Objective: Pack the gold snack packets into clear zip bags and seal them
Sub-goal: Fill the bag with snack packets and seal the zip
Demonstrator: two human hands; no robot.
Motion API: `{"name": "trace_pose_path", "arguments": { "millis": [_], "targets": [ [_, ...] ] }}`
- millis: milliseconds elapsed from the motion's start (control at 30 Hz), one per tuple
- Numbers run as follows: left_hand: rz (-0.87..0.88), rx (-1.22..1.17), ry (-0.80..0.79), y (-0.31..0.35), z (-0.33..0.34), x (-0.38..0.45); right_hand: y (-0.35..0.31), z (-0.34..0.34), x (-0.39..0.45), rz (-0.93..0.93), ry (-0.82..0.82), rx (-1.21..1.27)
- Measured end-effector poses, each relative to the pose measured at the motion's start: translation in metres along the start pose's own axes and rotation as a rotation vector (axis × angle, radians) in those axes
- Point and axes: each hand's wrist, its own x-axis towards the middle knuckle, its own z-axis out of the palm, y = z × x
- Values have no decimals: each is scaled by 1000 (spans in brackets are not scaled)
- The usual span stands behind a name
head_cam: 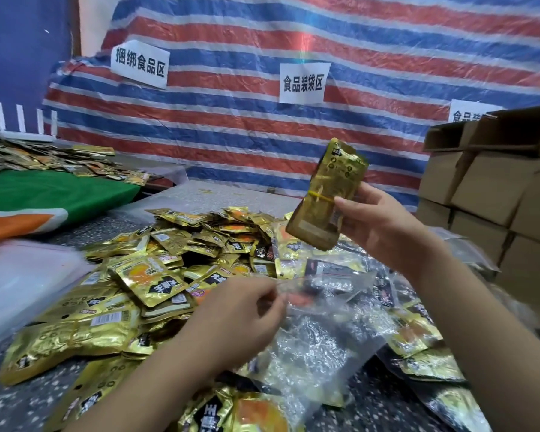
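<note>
Crowding the speckled table (10, 397) under both hands, a heap of loose gold snack packets (156, 275) runs to its near edge, with stacked cardboard boxes (480, 194) close on the right hand's outer side; free air is mostly above the heap. Raised there, the right hand (384, 226) grips a rubber-banded bundle of gold packets (331, 194), tilted. Lower, the left hand (243, 310) pinches the mouth of a clear zip bag (318, 335) lying on the packets

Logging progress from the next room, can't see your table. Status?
Right hand holds banded gold packet bundle raised. Left hand pinches clear zip bag at its mouth. Bundle not yet in. Nothing between them.
</note>
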Motion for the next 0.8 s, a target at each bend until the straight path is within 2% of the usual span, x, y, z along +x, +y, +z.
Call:
{"name": "trace_pose_path", "arguments": {
  "millis": [200, 567, 700, 800],
  "targets": [
    [-40, -92, 28, -1, -4, 2, 2, -8, -30, -53, -114, -172],
    [-20, -229, 111, 0, -8, 4, 3, -6, -36, 27, -291, -849],
    [-1, -240, 81, 0, -10, 4, 7, -5, -34, 1, -300, -776],
    [2, -230, 47, 0, -9, 4, 10, -4, -33, -58, -246, -536]
  ]
}}
